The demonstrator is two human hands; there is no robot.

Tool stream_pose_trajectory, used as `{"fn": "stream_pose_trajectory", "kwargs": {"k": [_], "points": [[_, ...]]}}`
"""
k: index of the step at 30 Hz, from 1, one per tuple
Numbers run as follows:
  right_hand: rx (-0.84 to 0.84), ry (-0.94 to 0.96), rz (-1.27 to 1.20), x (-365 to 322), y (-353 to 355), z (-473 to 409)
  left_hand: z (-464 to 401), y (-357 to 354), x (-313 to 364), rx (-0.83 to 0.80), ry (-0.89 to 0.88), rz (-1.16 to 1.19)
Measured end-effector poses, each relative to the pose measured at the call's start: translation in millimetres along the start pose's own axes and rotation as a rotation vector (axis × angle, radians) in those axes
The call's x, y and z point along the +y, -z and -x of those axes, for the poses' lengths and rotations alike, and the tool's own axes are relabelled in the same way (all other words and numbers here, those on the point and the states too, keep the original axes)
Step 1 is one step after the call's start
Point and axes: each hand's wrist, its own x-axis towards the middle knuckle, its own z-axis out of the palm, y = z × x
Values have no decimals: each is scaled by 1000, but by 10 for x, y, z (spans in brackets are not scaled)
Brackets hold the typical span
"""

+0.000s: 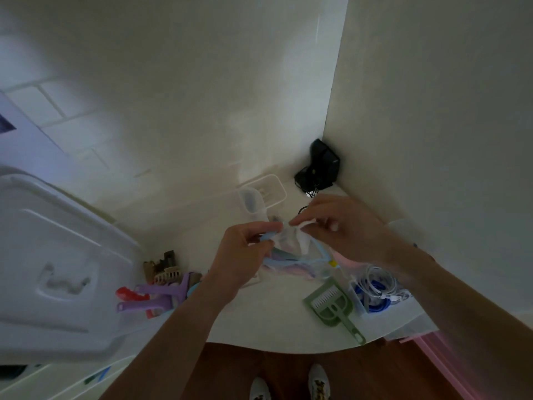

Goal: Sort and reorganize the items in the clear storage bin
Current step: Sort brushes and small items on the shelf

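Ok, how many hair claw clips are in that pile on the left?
3 that I can make out: a cream clip, a tan one left of it, and a dark one behind. The purple brushes may hide more.

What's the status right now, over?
Both hands, left and right, pinch a clear pouch above the table. Green scoop lies clear, nearby.
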Motion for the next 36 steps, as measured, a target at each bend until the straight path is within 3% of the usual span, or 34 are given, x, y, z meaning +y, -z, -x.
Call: {"fn": "stream_pose_trajectory", "kwargs": {"k": [4,7,9,12,15,20,23,26,28,31,36], "points": [[-268,-49,435,-70,-209,-166,-1,-33,33,-34,-12,29],[-285,-75,557,-121,-360,-237,17,-64,47,-29,-33,28],[-250,-74,447,-90,-396,-187,21,-30,39,-16,-34,46],[-160,-206,91,54,-307,-23,18,66,55,12,14,139],[-37,-164,61,175,-191,153,23,135,71,21,18,173],[-274,-171,28,264,-373,264,18,118,119,-30,34,217],[-304,-132,110,315,-420,234,16,168,106,-53,-78,32],[-301,-62,119,327,-310,250,-12,339,3,-159,-328,-423],[-260,-91,38,302,-218,275,-2,383,-3,-117,-425,-567],[-104,-276,-199,259,-102,330,-5,416,18,2,-467,-474],[194,-389,-572,239,-52,366,-31,507,-21,20,-279,-93]]}}
